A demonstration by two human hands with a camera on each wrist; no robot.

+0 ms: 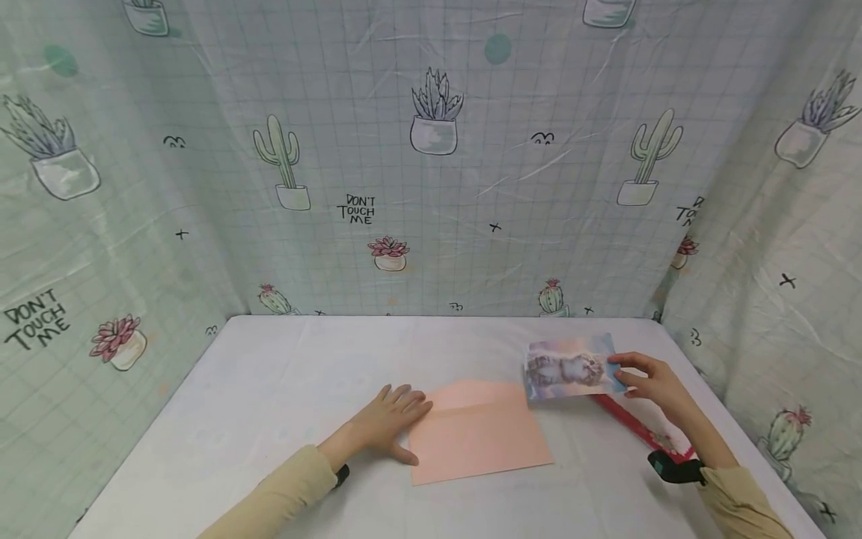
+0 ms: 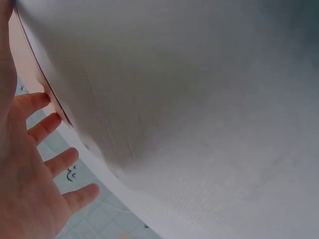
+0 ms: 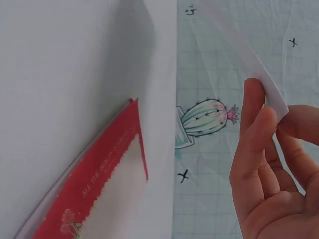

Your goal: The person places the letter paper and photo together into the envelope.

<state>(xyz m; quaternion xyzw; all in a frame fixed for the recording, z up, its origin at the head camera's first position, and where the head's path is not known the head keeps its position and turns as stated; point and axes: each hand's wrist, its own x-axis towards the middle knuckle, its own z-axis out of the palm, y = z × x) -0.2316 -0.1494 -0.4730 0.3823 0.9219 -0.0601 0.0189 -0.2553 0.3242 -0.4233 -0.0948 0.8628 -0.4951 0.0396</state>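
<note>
A pink paper envelope lies on the white table with its pointed flap side facing away. My left hand rests at its left edge, fingers spread and fairly straight, as the left wrist view also shows. My right hand pinches the right end of a picture card between thumb and fingers. The card has a furry animal on a pastel background and is raised above the table beyond the envelope's right corner. In the right wrist view the card's pale back faces the camera, slightly bent.
A red-bordered card or packet with small printed letters and a flower lies on the table under my right forearm, partly hidden. Behind and beside the white table hangs a cactus-print cloth.
</note>
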